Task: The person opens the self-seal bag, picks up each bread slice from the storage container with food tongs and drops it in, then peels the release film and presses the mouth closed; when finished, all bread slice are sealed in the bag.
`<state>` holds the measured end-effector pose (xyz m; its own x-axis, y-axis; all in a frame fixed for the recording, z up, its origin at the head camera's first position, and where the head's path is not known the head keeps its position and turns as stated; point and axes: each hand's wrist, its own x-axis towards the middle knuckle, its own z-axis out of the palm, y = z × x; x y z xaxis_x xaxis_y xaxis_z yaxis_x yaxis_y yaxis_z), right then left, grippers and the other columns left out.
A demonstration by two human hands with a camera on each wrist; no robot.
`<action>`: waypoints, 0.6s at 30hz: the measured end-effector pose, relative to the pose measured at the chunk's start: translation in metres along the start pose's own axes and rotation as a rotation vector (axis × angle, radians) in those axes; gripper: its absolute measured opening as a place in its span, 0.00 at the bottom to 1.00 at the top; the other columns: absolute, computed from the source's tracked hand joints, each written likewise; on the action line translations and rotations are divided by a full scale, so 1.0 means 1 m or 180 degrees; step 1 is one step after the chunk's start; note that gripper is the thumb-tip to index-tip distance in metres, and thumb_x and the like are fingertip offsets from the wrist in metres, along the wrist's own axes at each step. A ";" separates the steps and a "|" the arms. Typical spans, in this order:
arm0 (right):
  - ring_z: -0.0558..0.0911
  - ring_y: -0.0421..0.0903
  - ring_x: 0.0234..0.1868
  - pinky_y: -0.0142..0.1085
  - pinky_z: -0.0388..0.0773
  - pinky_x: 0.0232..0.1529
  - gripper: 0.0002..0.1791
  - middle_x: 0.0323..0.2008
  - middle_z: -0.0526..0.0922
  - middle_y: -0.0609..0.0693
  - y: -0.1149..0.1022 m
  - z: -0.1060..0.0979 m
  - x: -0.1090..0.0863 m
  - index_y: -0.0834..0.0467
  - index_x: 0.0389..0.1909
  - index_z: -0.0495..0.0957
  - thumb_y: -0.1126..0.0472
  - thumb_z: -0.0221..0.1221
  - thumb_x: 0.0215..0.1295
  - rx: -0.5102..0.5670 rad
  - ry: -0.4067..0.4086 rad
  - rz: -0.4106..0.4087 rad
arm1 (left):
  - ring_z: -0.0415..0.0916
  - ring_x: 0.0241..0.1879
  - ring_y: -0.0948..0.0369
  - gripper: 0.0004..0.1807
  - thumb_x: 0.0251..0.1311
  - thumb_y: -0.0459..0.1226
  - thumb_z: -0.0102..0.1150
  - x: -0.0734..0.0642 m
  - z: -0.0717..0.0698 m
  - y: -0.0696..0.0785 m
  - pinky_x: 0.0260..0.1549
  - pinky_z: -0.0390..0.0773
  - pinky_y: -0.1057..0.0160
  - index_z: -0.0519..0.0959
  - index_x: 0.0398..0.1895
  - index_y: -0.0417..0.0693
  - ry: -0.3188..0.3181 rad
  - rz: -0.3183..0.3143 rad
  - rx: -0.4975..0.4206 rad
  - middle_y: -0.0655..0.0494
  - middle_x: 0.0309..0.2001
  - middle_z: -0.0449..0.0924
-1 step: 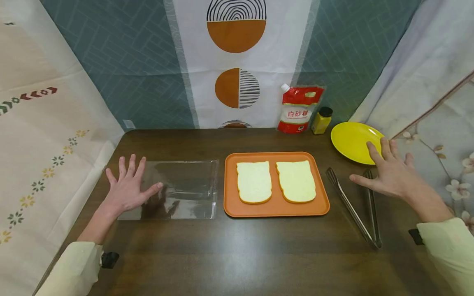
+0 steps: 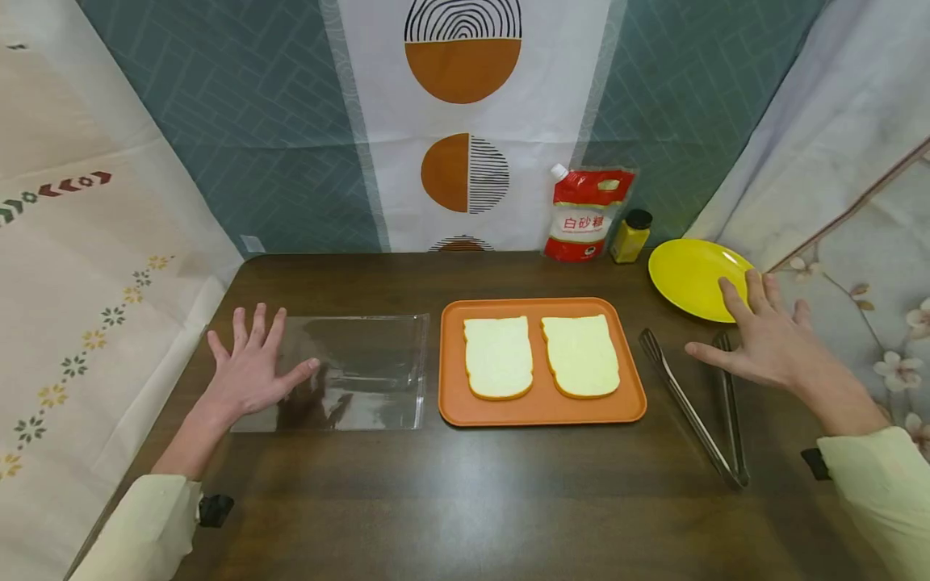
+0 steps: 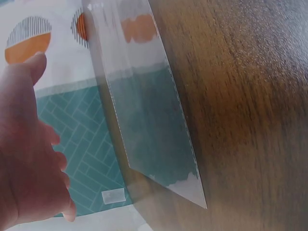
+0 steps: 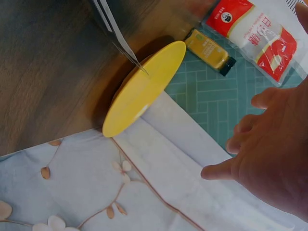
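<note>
My left hand (image 2: 250,367) is spread with straight fingers over the left end of a clear plastic bag (image 2: 370,363) that lies flat on the table. In the left wrist view the bag (image 3: 147,110) reflects the backdrop, and the hand (image 3: 29,154) stands apart from it. My right hand (image 2: 773,339), also spread and holding nothing, hovers above the metal tongs (image 2: 686,395) and overlaps the edge of a yellow plate (image 2: 690,278). Between the hands, an orange tray (image 2: 538,411) bears two slices of bread, a left slice (image 2: 498,357) and a right slice (image 2: 580,356).
A red and white sugar pouch (image 2: 584,214) stands at the back of the table (image 2: 465,500). Beside it is a small yellow bottle (image 2: 631,236) with a black cap. Patterned cloths hang behind and at both sides, close to the table's edges.
</note>
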<state>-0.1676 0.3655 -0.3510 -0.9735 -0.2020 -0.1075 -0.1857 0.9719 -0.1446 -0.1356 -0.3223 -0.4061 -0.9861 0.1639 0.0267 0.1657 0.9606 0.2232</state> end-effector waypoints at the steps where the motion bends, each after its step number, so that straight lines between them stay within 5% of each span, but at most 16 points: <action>1: 0.22 0.71 0.72 0.77 0.26 0.58 0.63 0.72 0.20 0.73 -0.001 0.000 0.001 0.65 0.78 0.31 0.28 0.54 0.64 -0.0003 -0.0004 -0.0006 | 0.13 0.72 0.36 0.56 0.66 0.66 0.48 -0.001 0.000 -0.001 0.55 0.20 0.22 0.37 0.79 0.38 0.0005 -0.0003 0.0000 0.29 0.76 0.26; 7: 0.23 0.71 0.72 0.77 0.27 0.57 0.63 0.72 0.20 0.73 -0.012 0.001 0.006 0.66 0.78 0.32 0.28 0.54 0.64 -0.0012 -0.0064 -0.0089 | 0.17 0.72 0.33 0.56 0.66 0.64 0.50 -0.010 0.000 -0.005 0.56 0.23 0.21 0.39 0.79 0.37 -0.0038 -0.0021 -0.0037 0.27 0.76 0.30; 9: 0.25 0.71 0.72 0.77 0.28 0.58 0.63 0.73 0.22 0.74 -0.018 0.002 0.007 0.67 0.77 0.33 0.29 0.55 0.64 0.0002 -0.0055 -0.0151 | 0.30 0.73 0.30 0.52 0.67 0.60 0.54 -0.011 0.000 -0.004 0.58 0.31 0.21 0.47 0.78 0.33 -0.0048 0.0048 -0.0035 0.25 0.75 0.40; 10: 0.27 0.71 0.73 0.76 0.28 0.59 0.62 0.73 0.25 0.75 -0.022 0.002 0.008 0.68 0.77 0.35 0.30 0.56 0.64 0.0015 -0.0019 -0.0195 | 0.45 0.72 0.31 0.48 0.67 0.56 0.56 -0.011 0.000 -0.002 0.60 0.39 0.22 0.53 0.76 0.30 -0.0020 0.0110 -0.0049 0.24 0.73 0.49; 12: 0.35 0.73 0.74 0.75 0.34 0.61 0.61 0.73 0.35 0.78 -0.035 0.003 0.010 0.71 0.76 0.42 0.32 0.58 0.63 -0.0011 0.0100 -0.0358 | 0.76 0.53 0.37 0.37 0.67 0.47 0.60 -0.010 0.002 0.005 0.53 0.65 0.31 0.66 0.68 0.28 0.0032 0.0233 -0.0101 0.27 0.56 0.75; 15: 0.57 0.72 0.71 0.71 0.50 0.63 0.52 0.69 0.56 0.78 -0.067 0.008 0.015 0.75 0.70 0.58 0.39 0.65 0.61 0.0012 0.0404 -0.0845 | 0.79 0.21 0.52 0.19 0.64 0.36 0.64 -0.002 0.013 0.022 0.28 0.79 0.46 0.80 0.54 0.30 0.0250 0.0503 -0.0209 0.39 0.33 0.85; 16: 0.64 0.71 0.67 0.68 0.57 0.62 0.48 0.67 0.63 0.77 -0.081 0.011 0.017 0.76 0.67 0.64 0.42 0.67 0.61 0.0032 0.0500 -0.1036 | 0.77 0.19 0.54 0.16 0.63 0.34 0.64 0.001 0.019 0.028 0.25 0.79 0.48 0.82 0.51 0.32 0.0303 0.0592 -0.0284 0.42 0.31 0.85; 18: 0.76 0.67 0.58 0.62 0.70 0.57 0.39 0.60 0.75 0.72 -0.115 0.019 0.023 0.74 0.61 0.72 0.48 0.69 0.60 0.0144 0.0658 -0.1465 | 0.82 0.31 0.49 0.15 0.62 0.33 0.65 0.009 0.031 0.040 0.34 0.80 0.47 0.83 0.51 0.34 0.0339 0.0754 -0.0374 0.41 0.40 0.86</action>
<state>-0.1661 0.2468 -0.3553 -0.7989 -0.5757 0.1738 -0.6004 0.7805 -0.1741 -0.1376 -0.2751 -0.4275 -0.9167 0.3501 0.1925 0.3953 0.8648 0.3098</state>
